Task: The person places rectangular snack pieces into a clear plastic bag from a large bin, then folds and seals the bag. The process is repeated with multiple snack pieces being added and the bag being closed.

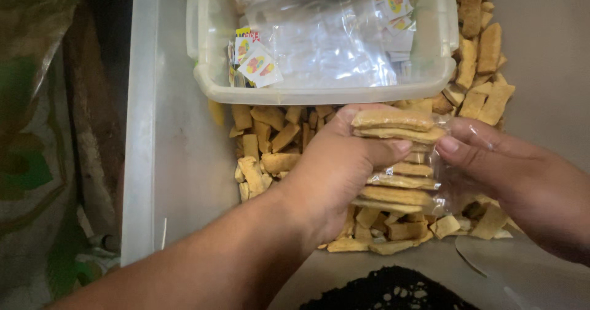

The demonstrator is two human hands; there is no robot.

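Hands are gripping one clear bag (424, 181) of stacked crackers (393, 120): left hand (344, 168) clasping the stack, right hand (510, 174) pinching the bag's edge above loose crackers (270, 150).

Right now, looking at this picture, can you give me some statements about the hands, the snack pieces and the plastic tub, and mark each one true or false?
1. The left hand grips a stack of flat crackers. True.
2. The right hand rests inside the tub. False: it holds the clear bag around the stack.
3. Loose fried pieces lie heaped on the surface. True.
4. The translucent plastic tub is filled with crackers. False: it holds clear bags and small printed labels.
5. The stack is wrapped in paper. False: it sits in transparent plastic.
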